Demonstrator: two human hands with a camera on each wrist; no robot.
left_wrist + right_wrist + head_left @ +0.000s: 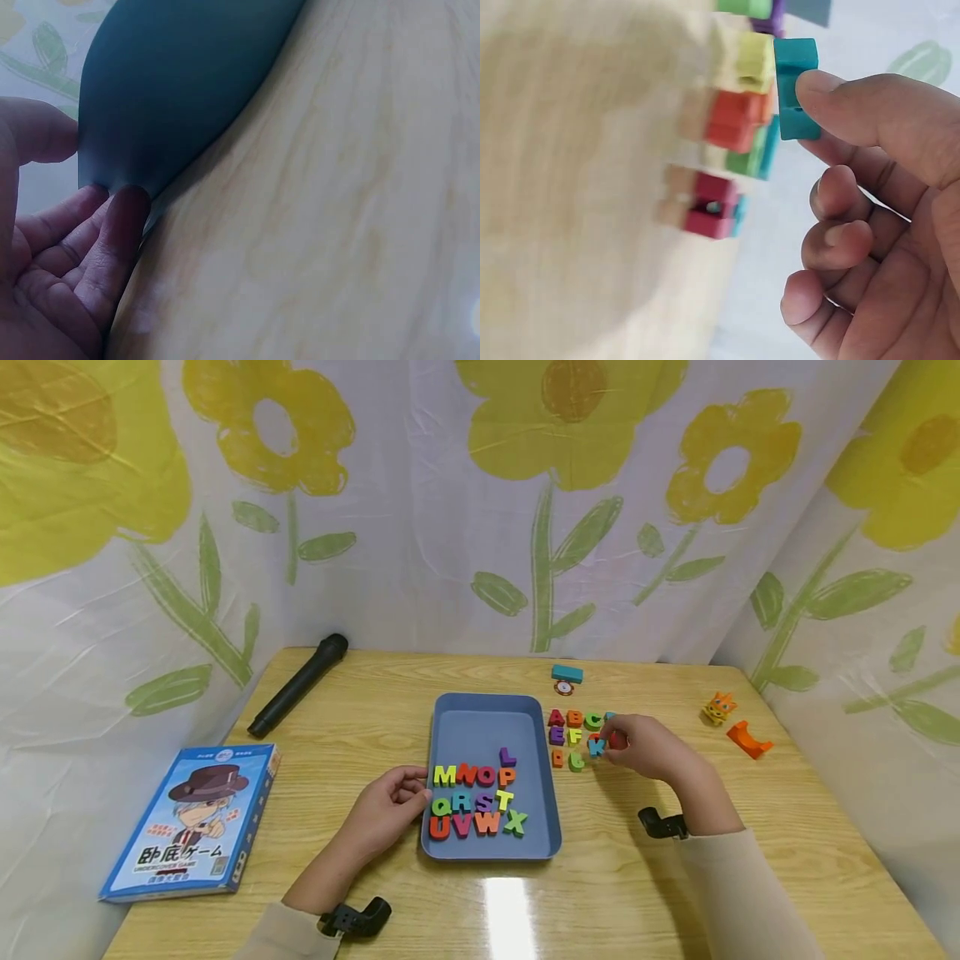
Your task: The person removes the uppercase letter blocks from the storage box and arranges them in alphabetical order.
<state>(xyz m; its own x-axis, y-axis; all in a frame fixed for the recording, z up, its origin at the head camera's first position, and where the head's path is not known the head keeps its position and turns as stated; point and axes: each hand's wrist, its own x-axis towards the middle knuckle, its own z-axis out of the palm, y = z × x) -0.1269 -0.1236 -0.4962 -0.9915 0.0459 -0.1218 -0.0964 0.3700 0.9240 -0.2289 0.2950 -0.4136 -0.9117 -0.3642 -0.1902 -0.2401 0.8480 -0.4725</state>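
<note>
My right hand (641, 745) pinches a blue letter K (596, 747) between thumb and fingertips. In the right wrist view the letter (795, 54) shows edge-on, above the table. Beside and under this hand are rows of coloured letters, with a red A (556, 717), an orange B (574, 718) and a purple E (557, 736); my hand partly hides others. My left hand (390, 802) holds the left edge of a blue-grey tray (487, 727), fingers curled at its wall (187, 67). Inside the tray lie letters in rows, with a purple L (507, 757) uppermost.
Behind the letters sit a teal block (567, 674) and a round chip (564, 688). A black microphone (300, 685) and a blue game box (191, 822) lie at left. An orange figurine (720, 707) and a curved orange piece (748, 739) are at right. A flowered curtain (420, 527) borders the table.
</note>
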